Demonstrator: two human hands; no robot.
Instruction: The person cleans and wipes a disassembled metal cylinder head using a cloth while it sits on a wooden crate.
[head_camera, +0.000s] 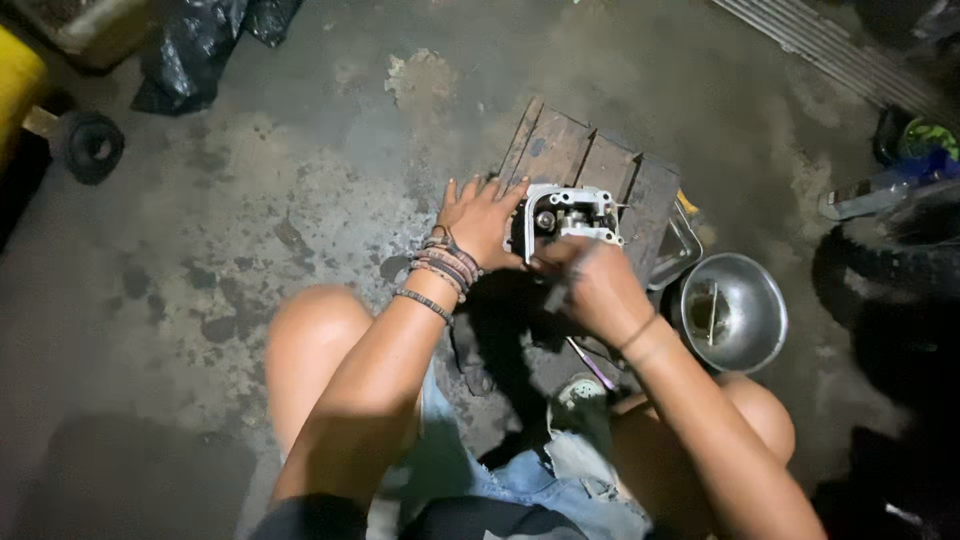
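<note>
A grey metal engine part (572, 214) with round openings stands on a small dark wooden stool (570, 150). My left hand (484, 218), with several bead bracelets at the wrist, presses against the part's left side and steadies it. My right hand (592, 287) is closed around a thin dark tool at the part's lower front edge; the tool's tip is blurred and mostly hidden by my fingers. My bare knees and torn denim shorts fill the lower view.
A round metal bowl (760, 300) holding small parts sits on the stained concrete floor to the right of the stool. A small black wheel (92, 146) and a black plastic bag (190, 55) lie at the upper left. Dark tyres and tools crowd the right edge.
</note>
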